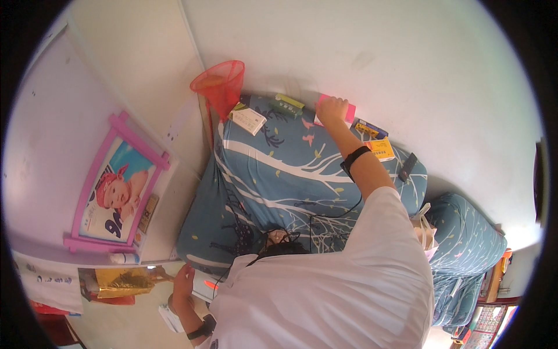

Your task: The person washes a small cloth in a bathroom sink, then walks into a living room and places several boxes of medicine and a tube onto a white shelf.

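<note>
My right hand (332, 109) reaches far forward to the top of the sofa back. Its fingers are closed on a pink and white box (350, 113) beside the wall. To the left of it are a green box (289, 105) and a white and green box (249, 119). On its right a dark blue and yellow box (372, 128) lies behind a yellow box (383, 149). Low on the left, my left hand (183, 281) hangs beside the sofa, its fingers loosely bent and apart, with nothing visible in them.
The sofa (273, 168) wears a blue cover with white branches. A red net (224, 87) leans in the corner; a black remote-like object (408, 167) lies at right. A pink-framed picture (125, 189) hangs left, above a gold bag (123, 282). A black cord (310, 230) crosses the seat.
</note>
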{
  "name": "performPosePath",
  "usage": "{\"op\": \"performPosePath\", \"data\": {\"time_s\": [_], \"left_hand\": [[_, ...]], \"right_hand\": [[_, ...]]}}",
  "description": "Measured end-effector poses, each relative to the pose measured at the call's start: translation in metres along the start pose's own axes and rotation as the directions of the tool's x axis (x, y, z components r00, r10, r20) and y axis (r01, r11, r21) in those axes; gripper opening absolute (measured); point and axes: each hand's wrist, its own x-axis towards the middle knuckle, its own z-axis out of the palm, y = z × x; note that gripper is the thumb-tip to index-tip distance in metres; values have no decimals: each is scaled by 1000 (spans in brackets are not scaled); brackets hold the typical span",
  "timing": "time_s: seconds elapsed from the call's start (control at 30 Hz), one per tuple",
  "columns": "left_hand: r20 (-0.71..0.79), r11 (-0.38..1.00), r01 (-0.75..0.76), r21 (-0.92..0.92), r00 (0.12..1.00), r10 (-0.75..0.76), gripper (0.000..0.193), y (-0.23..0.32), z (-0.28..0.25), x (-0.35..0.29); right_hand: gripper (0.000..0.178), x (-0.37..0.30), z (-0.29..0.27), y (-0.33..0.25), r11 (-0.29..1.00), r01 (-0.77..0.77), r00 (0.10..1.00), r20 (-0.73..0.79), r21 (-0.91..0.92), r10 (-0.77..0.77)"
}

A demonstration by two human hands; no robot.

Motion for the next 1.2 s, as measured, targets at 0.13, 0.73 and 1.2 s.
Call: {"op": "performPosePath", "data": {"time_s": [0.13, 0.73, 1.2], "left_hand": [[28, 1000, -14, -7, 1000, 14, 40, 5, 2, -2], [38, 999, 32, -16, 999, -32, 39, 17, -3, -17], [9, 1000, 6, 4, 1000, -6, 39, 12, 6, -15]], "right_hand": [[43, -4, 3, 8, 998, -57, 998, -17, 0, 56], [77, 2, -6, 25, 877, -377, 921, 218, 297, 322], [86, 23, -9, 12, 899, -410, 858, 398, 151, 325]]}}
